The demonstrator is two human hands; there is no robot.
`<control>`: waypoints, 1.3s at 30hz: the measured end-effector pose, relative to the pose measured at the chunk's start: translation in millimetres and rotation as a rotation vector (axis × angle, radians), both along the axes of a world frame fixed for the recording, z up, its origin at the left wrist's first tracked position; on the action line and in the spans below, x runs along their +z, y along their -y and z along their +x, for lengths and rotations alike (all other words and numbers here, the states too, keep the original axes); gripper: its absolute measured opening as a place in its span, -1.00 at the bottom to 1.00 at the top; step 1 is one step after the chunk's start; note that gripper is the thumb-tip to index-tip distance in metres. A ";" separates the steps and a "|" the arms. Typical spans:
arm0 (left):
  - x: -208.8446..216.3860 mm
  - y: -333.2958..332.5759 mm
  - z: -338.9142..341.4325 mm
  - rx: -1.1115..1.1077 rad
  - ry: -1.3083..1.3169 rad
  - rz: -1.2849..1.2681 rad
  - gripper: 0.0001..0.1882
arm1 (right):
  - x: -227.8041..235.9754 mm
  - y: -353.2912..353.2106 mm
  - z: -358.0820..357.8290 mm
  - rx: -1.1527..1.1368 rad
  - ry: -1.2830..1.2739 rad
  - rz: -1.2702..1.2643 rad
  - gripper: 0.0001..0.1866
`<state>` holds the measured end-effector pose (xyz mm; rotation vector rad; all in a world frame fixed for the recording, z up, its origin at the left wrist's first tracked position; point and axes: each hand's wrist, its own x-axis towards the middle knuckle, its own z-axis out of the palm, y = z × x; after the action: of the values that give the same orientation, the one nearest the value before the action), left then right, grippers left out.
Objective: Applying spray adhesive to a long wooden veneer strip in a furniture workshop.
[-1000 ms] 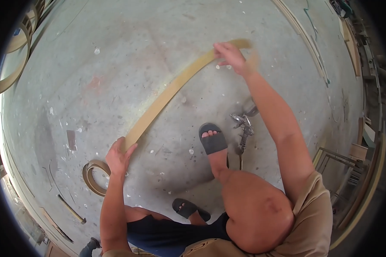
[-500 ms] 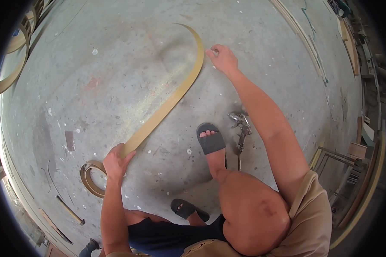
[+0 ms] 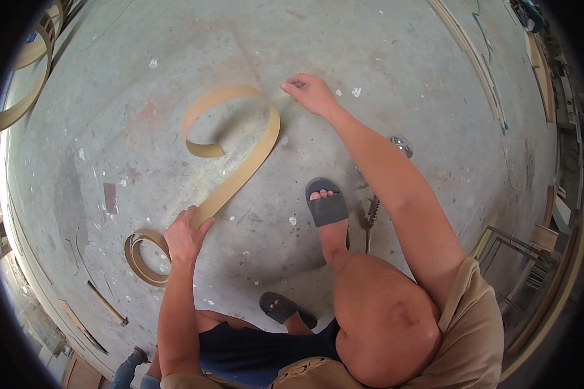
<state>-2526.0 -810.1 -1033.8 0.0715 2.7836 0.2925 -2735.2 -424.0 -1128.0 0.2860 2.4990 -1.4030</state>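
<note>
A long flat tan strip (image 3: pixel 243 178) stretches across the concrete floor from my left hand (image 3: pixel 184 237). That hand is closed on the strip, with its thumb at one edge and its fingers at the other. Beyond the straight run, the strip curls round to the left in a wide loop and shows its free end. A small brown coil (image 3: pixel 135 259) of similar band rests just left of my left wrist. My right hand (image 3: pixel 311 94) is up and to the right of the loop, apart from it. Its fingers are pinched together, and nothing shows in them.
Partly behind my right forearm lies a metal spray gun (image 3: pixel 374 211), near my sandalled foot (image 3: pixel 326 204). A hammer-like tool (image 3: pixel 107 303) is at the lower left. Bigger tan loops (image 3: pixel 29 104) stand upper left. Long strips (image 3: pixel 467 55) and a metal frame (image 3: pixel 516 246) line the right.
The strip's far end has curled back leftward into a loop. My right hand has moved slightly left. My left hand, still gripping the strip, has shifted a little up and right.
</note>
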 end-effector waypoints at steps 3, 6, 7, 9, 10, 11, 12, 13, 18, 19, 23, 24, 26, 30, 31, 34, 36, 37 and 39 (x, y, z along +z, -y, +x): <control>1.3 0.8 -0.2 0.014 -0.022 -0.016 -0.52 | 5.0 13.0 3.7 0.128 -0.045 -0.034 -0.55; 3.6 1.2 -2.1 0.036 -0.021 -0.037 -0.52 | 14.3 22.5 12.9 0.178 -0.120 -0.086 -0.63; 3.9 2.0 -2.1 0.047 -0.020 -0.042 -0.53 | 18.1 25.2 17.5 0.182 -0.117 -0.090 -0.63; 4.0 4.6 -2.2 0.049 -0.032 -0.037 -0.53 | 28.1 24.5 28.9 0.133 -0.328 -0.107 -0.74; 3.7 6.7 -1.8 0.048 -0.044 -0.031 -0.52 | 31.2 24.2 40.6 0.139 -0.328 -0.112 -0.74; 4.1 5.7 -3.9 0.051 -0.050 -0.028 -0.52 | 38.0 19.0 55.3 0.243 -0.416 -0.023 -0.77; 3.4 3.0 -6.2 0.048 -0.033 -0.034 -0.52 | 44.6 14.3 69.6 0.346 -0.502 0.071 -0.80; 2.2 -0.7 -8.2 0.042 -0.015 -0.038 -0.52 | 49.2 10.0 82.8 0.394 -0.570 0.060 -0.83; -9.4 -13.0 -11.2 0.031 -0.063 0.001 -0.54 | 105.7 43.7 144.4 0.667 -0.967 -0.089 -0.82; -5.2 2.2 -7.1 0.050 0.022 -0.097 -0.56 | 130.4 77.0 143.5 0.696 -1.006 -0.106 -0.69; 5.7 -2.3 -11.4 0.085 -0.010 -0.087 -0.54 | 163.7 137.2 115.1 0.689 -0.958 0.051 -0.40; 1.2 -11.6 -16.1 0.059 -0.027 -0.065 -0.54 | 156.2 138.4 103.4 0.675 -0.965 0.088 -0.40; -3.5 -20.9 -17.6 0.029 -0.078 -0.036 -0.56 | 137.6 139.7 89.0 0.868 -0.745 0.318 -0.42; -6.7 -27.7 -21.5 0.041 -0.087 -0.051 -0.59 | 120.8 117.4 64.8 0.871 -0.724 0.484 -0.43; -7.2 -28.6 -21.4 0.036 -0.093 -0.047 -0.59 | 118.8 110.1 61.4 0.886 -0.784 0.496 -0.44; -5.0 -20.1 -14.2 0.045 -0.112 -0.048 -0.59 | 123.7 100.7 56.9 0.954 -0.847 0.487 -0.48; 2.1 -13.4 -10.6 0.081 -0.073 -0.069 -0.57 | 123.2 96.8 50.4 1.007 -0.854 0.460 -0.50; 3.0 -12.0 -9.9 0.089 -0.070 -0.084 -0.57 | 119.5 93.6 45.1 0.947 -0.839 0.426 -0.51; 3.0 -2.6 -3.5 0.160 -0.041 -0.052 -0.53 | 111.6 82.4 26.5 0.809 -0.738 0.237 -0.52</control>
<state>-2529.4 -807.5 -1030.8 -0.1598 2.8403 0.2599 -2708.8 -506.3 -1016.4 -1.2739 2.7508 -0.9419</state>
